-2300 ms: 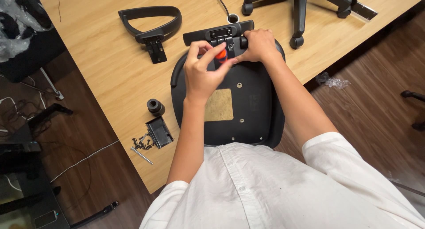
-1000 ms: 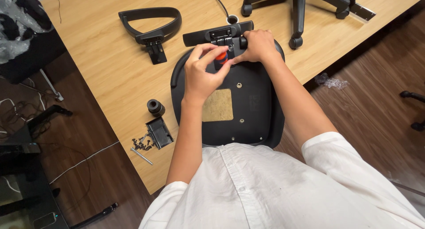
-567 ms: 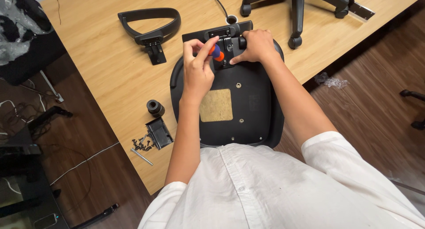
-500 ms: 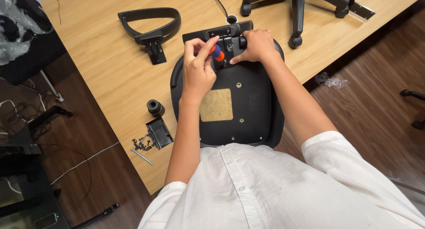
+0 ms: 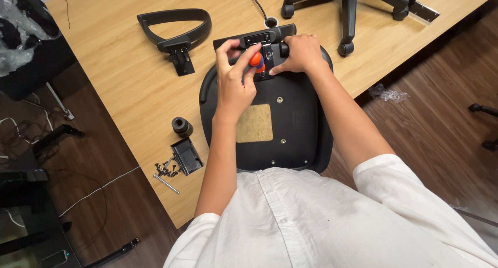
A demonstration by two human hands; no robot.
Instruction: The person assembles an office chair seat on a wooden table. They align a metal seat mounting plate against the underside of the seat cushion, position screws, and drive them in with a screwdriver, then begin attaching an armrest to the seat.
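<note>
both hands closed: left [image 5: 234, 84] around smooth orange screwdriver handle [image 5: 256, 59], right [image 5: 301, 53] gripping black metal bracket [image 5: 257, 39]

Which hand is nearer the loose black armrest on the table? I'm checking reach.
Left. The left hand works just right of the armrest, gripping an orange-handled screwdriver; the right hand lies farther right.

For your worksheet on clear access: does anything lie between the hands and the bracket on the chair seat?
Nothing visible: the left hand holds the screwdriver at the bracket, and the right hand rests on it.
</note>
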